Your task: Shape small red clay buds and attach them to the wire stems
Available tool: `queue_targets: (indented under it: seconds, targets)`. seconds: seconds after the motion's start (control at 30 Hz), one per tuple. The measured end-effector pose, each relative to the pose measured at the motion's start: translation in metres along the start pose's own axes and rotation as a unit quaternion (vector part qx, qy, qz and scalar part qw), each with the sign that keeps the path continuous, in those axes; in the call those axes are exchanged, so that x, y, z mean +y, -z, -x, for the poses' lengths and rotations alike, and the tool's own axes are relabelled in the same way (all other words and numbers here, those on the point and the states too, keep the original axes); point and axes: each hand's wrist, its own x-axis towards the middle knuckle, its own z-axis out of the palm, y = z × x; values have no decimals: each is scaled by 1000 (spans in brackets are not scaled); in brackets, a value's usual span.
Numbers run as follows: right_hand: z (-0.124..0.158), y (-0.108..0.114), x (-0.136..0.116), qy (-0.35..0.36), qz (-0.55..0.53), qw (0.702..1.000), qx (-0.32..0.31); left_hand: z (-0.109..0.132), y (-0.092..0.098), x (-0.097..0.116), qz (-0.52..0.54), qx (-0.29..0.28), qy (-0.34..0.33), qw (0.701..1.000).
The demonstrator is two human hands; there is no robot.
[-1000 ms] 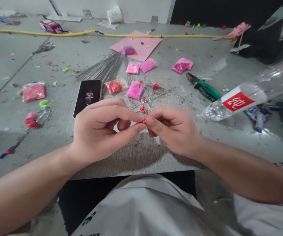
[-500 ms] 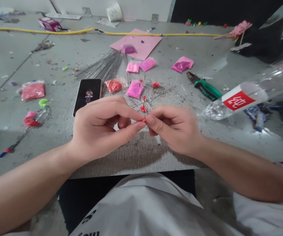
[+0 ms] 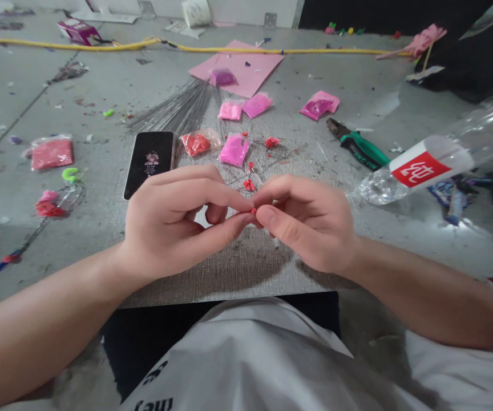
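Between the fingertips of both hands sits a tiny piece of red clay [image 3: 254, 211], mostly covered. My left hand [image 3: 178, 222] pinches it between thumb and forefinger. From the other side, the thumb and forefinger of my right hand [image 3: 306, 222] close on the same piece. Just beyond the fingertips lies a small red clay flower [image 3: 249, 185] on thin wire. Farther back is another red clay flower [image 3: 271, 142] beside a wire loop. An opened bag of red clay [image 3: 197, 144] and a bag of pink clay [image 3: 234, 149] rest behind my left hand.
A phone [image 3: 149, 162] lies behind my left hand, near a fan of thin wires [image 3: 178, 108]. To the right are green-handled pliers [image 3: 360, 145] and a plastic bottle [image 3: 421, 162] on its side. A wire-and-clay piece [image 3: 50, 205] lies left; a yellow cable [image 3: 122, 47] crosses the back.
My right thumb and fingers have shifted slightly around the red clay piece. Both hands stay together in a pinch. The whole view has tilted a little.
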Motion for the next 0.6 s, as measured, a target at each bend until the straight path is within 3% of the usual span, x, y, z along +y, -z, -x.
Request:
queue_targets:
  seconds: [0.6]
  targets:
    - [-2,-1,-3,7,0,1000,10,-2,4,1,-17,-20,-38,999]
